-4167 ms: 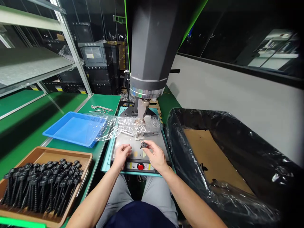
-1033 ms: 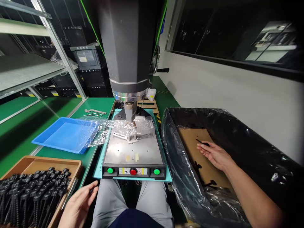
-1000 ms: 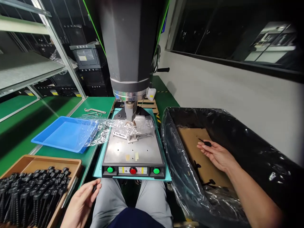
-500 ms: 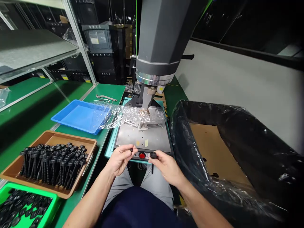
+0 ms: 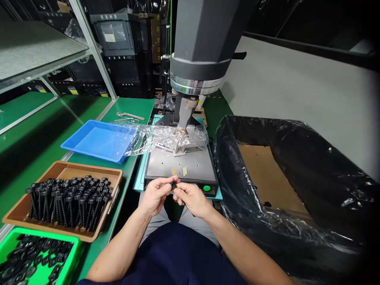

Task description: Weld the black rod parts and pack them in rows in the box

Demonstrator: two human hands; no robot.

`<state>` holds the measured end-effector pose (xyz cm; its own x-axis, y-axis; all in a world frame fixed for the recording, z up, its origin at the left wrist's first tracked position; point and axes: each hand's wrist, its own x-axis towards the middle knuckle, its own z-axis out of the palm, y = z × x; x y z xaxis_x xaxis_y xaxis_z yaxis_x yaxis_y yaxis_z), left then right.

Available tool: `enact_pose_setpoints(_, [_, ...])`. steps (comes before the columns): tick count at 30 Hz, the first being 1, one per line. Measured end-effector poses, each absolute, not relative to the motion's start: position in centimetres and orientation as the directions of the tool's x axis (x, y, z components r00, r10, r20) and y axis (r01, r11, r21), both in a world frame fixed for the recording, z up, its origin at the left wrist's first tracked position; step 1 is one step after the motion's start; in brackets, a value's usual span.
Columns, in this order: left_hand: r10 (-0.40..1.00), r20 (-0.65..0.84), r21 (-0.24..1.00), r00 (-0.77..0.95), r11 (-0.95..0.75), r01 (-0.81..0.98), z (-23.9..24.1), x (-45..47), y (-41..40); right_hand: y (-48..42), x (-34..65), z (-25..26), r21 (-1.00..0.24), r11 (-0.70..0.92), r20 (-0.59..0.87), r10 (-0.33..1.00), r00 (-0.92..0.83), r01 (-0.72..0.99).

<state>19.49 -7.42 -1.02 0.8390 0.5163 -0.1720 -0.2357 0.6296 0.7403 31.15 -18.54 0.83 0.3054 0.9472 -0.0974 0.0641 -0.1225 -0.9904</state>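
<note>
My left hand [image 5: 156,194] pinches a small black plastic part [image 5: 173,185] between thumb and fingertips. Against it, fingertips touching, is my right hand [image 5: 191,198], closed around a black plastic part with a round head and long stem, which the fingers now mostly hide. Both hands are just over the front edge of the press base [image 5: 166,168]. Behind them, the metal horn [image 5: 185,113] of the grey machine reaches down to a metal fixture [image 5: 179,149], partly under clear plastic film [image 5: 142,138].
Left on the green bench are a brown tray [image 5: 69,168] of upright black stemmed parts, a green tray [image 5: 75,241] of small black parts, a blue tray [image 5: 95,138] and a wrench [image 5: 130,116]. A black-lined bin [image 5: 234,190] stands right, a green button [image 5: 207,188] nearby.
My hands have come together; the right moved left to meet the left. The stemmed part in my right hand is now mostly hidden. The view has shifted slightly.
</note>
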Motion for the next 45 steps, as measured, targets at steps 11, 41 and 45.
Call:
enact_pose_setpoints(11, [0.576, -0.106, 0.905, 0.810, 0.393, -0.161, -2.2, 19.9, -7.1, -18.3, 30.7, -0.1, -0.773, -0.159, -0.327, 0.929, 0.171, -0.614])
enact_pose_setpoints(41, [0.647, -0.355, 0.565, 0.675, 0.724, -0.397, -2.7, 32.1, 1.3, -8.4, 43.8, -4.9, -0.999, 0.027, 0.041, 0.659, 0.751, 0.032])
enact_pose_setpoints(45, [0.701, -0.289, 0.581, 0.652, 0.669, -0.462, -0.7, 31.9, 1.4, -7.7, 44.9, -3.0, -0.927, 0.042, 0.327, 0.578, 0.748, 0.372])
